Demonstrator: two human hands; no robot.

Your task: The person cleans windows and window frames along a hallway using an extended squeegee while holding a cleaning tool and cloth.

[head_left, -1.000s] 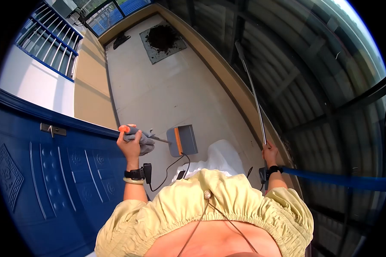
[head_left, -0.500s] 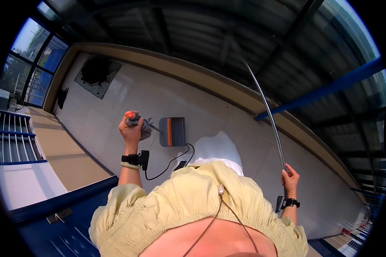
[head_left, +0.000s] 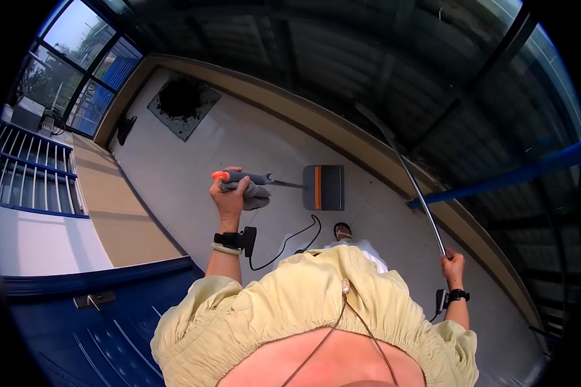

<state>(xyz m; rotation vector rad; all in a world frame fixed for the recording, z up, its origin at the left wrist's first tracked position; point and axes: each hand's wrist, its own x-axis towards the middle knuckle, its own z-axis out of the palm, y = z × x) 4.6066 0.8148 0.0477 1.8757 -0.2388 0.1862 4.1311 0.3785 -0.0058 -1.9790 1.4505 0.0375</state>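
My left hand point(head_left: 228, 201) is closed around the grey, orange-tipped handle of a long-handled dustpan point(head_left: 332, 188), together with a bunched grey cloth point(head_left: 257, 198). The dustpan's grey pan, with an orange strip across it, hangs over or rests on the floor; I cannot tell which. Out to the right, my right hand point(head_left: 453, 267) grips the lower end of a long metal pole point(head_left: 421, 198). The pole slants up and away to the dark wall panels, where a flat head at its far end is hard to make out.
A grey mat point(head_left: 190, 122) with a dark heap lies on the pale floor point(head_left: 252, 135) at far left. Beside it is a dark object point(head_left: 126, 129). A blue bar point(head_left: 497, 184) crosses at right. A blue door point(head_left: 97, 322) stands at lower left. A black cable point(head_left: 284, 248) hangs near my left wrist.
The view has shifted, and the dustpan lies farther right with its handle more stretched out. The pole's far end sits lower in view. A sandalled foot has come into sight.
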